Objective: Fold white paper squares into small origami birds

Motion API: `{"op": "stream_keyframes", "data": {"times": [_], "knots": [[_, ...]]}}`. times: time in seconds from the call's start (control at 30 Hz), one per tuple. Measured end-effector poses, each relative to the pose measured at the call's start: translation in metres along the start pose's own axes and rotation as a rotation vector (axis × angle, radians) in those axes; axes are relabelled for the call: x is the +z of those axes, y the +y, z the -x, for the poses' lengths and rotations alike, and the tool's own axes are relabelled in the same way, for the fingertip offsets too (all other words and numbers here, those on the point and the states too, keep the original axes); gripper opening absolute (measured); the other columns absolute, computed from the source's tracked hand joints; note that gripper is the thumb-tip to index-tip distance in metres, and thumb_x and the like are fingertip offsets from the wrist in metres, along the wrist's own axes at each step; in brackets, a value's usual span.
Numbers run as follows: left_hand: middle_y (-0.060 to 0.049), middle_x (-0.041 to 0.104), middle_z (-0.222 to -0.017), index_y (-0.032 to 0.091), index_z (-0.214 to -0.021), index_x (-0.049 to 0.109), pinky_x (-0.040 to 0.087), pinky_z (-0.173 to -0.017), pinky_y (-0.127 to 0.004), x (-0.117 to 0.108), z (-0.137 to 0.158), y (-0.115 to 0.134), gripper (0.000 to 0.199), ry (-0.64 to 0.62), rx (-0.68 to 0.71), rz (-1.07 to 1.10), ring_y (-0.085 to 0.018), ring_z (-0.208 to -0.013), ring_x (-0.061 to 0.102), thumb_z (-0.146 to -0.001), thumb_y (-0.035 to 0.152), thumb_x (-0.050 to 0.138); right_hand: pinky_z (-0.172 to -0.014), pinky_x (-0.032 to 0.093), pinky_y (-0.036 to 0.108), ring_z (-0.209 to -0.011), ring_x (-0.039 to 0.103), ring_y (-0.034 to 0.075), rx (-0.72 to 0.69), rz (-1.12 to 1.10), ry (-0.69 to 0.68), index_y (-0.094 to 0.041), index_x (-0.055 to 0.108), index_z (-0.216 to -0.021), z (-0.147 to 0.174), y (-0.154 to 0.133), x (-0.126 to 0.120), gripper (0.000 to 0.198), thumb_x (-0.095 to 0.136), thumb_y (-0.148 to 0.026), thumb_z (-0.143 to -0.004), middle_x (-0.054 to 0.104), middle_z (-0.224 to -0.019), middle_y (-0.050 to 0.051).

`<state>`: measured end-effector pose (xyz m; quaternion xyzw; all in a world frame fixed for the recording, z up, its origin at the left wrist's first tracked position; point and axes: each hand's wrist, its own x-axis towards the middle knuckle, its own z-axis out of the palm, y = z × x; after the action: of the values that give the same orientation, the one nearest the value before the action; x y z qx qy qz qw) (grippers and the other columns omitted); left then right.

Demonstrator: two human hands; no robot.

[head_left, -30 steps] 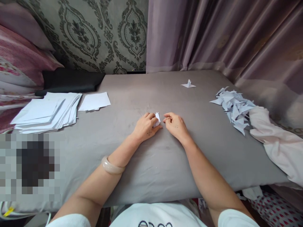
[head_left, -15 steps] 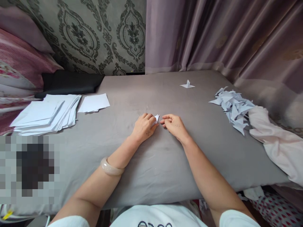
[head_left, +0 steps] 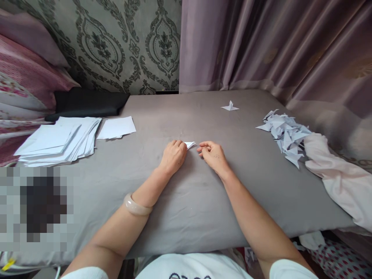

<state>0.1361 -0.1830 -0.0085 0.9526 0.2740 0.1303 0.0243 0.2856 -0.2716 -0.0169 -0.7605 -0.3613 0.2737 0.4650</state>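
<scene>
A small folded piece of white paper [head_left: 190, 145] pokes out to the right from under the fingers of my left hand [head_left: 173, 155], which is closed on it at the middle of the grey-covered surface [head_left: 186, 201]. Most of the paper is hidden by that hand. Just to the right, my right hand [head_left: 213, 155] hovers close to the paper's tip with a small gap between them. Its fingers are curled, thumb near the forefinger, and nothing shows between them.
Stacks of white paper sheets [head_left: 58, 143] lie at the left, with a smaller pile [head_left: 116, 128] beside them. One folded paper crane [head_left: 230, 106] stands at the back. Several more cranes [head_left: 286, 133] are heaped at the right, against a pale pink cloth [head_left: 334, 170]. A black folded item [head_left: 90, 102] lies back left.
My left hand has turned over the paper, and the paper's tip now lies flatter and points right. My right hand has barely moved.
</scene>
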Motion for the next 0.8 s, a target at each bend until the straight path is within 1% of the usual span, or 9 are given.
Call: {"op": "stream_keyframes", "data": {"times": [0.2,0.27,0.37,0.43,0.5,0.57,0.63,0.73,0.8], "knots": [[-0.013,0.061,-0.104,0.015,-0.095,0.066,0.042,-0.081,-0.036,0.005,-0.001,-0.005,0.026,0.116,0.026,0.031,-0.025,-0.094,0.052,-0.094,0.034,0.049,-0.063,0.05,0.025,-0.065,0.067,0.013,-0.006,0.007,-0.016,-0.02,0.062,-0.089,-0.001,0.002,0.002,0.024,0.045,-0.011,-0.075,0.074,-0.084,0.003],[-0.012,0.063,-0.108,0.016,-0.093,0.067,0.041,-0.081,-0.037,0.005,-0.002,-0.005,0.026,0.12,0.043,0.022,-0.026,-0.097,0.053,-0.094,0.031,0.047,-0.062,0.05,0.025,-0.064,0.067,0.013,0.0,0.0,-0.02,-0.02,0.062,-0.089,-0.001,0.002,0.002,0.024,0.045,-0.011,-0.075,0.074,-0.084,0.003],[-0.011,0.067,-0.101,0.015,-0.09,0.067,0.04,-0.08,-0.037,0.006,-0.004,-0.005,0.027,0.087,0.06,0.005,-0.024,-0.093,0.057,-0.096,0.026,0.043,-0.062,0.05,0.025,-0.063,0.067,0.012,-0.002,-0.013,-0.017,-0.019,0.062,-0.089,0.0,0.001,0.002,0.023,0.045,-0.01,-0.076,0.074,-0.083,0.003],[-0.01,0.069,-0.095,0.015,-0.087,0.067,0.039,-0.079,-0.037,0.005,-0.005,-0.006,0.027,0.105,0.015,0.012,-0.023,-0.087,0.059,-0.095,0.023,0.043,-0.063,0.051,0.025,-0.062,0.066,0.012,-0.011,-0.031,-0.014,-0.019,0.062,-0.089,0.0,0.0,0.002,0.023,0.046,-0.01,-0.076,0.073,-0.082,0.003],[-0.01,0.07,-0.094,0.015,-0.086,0.067,0.039,-0.08,-0.037,0.002,-0.006,-0.007,0.023,0.192,-0.058,0.084,-0.022,-0.087,0.06,-0.094,0.023,0.046,-0.063,0.051,0.026,-0.063,0.066,0.012,-0.021,-0.059,-0.014,-0.019,0.061,-0.09,0.001,-0.001,0.002,0.022,0.047,-0.011,-0.076,0.073,-0.083,0.003],[-0.009,0.071,-0.093,0.016,-0.086,0.067,0.04,-0.082,-0.035,-0.001,-0.008,-0.007,0.02,0.334,-0.165,0.273,-0.021,-0.087,0.061,-0.092,0.025,0.05,-0.068,0.052,0.027,-0.07,0.068,0.014,-0.049,-0.089,0.017,-0.018,0.061,-0.092,0.001,-0.004,0.002,0.021,0.05,-0.012,-0.075,0.073,-0.084,0.004],[-0.007,0.07,-0.086,0.016,-0.086,0.068,0.042,-0.078,-0.032,-0.005,-0.009,-0.005,0.021,0.42,-0.316,0.604,-0.019,-0.082,0.061,-0.089,0.031,0.053,-0.076,0.052,0.029,-0.082,0.068,0.016,-0.089,-0.144,0.061,-0.018,0.061,-0.096,0.002,-0.009,0.001,0.02,0.056,-0.018,-0.076,0.073,-0.091,0.006],[-0.004,0.068,-0.075,0.014,-0.084,0.07,0.043,-0.065,-0.026,-0.008,-0.009,0.005,0.029,0.34,-0.574,1.148,-0.014,-0.067,0.058,-0.081,0.041,0.06,-0.081,0.052,0.029,-0.095,0.067,0.018,-0.069,-0.282,0.016,-0.017,0.06,-0.101,0.004,-0.018,-0.002,0.029,0.062,-0.036,-0.078,0.071,-0.102,0.01],[-0.004,0.067,-0.072,0.013,-0.081,0.07,0.041,-0.06,-0.024,-0.008,-0.009,0.011,0.031,0.246,-0.683,1.357,-0.012,-0.062,0.056,-0.075,0.042,0.065,-0.077,0.052,0.029,-0.092,0.068,0.018,-0.013,-0.344,-0.05,-0.018,0.058,-0.102,0.006,-0.021,-0.003,0.037,0.065,-0.044,-0.076,0.072,-0.1,0.01]]}}
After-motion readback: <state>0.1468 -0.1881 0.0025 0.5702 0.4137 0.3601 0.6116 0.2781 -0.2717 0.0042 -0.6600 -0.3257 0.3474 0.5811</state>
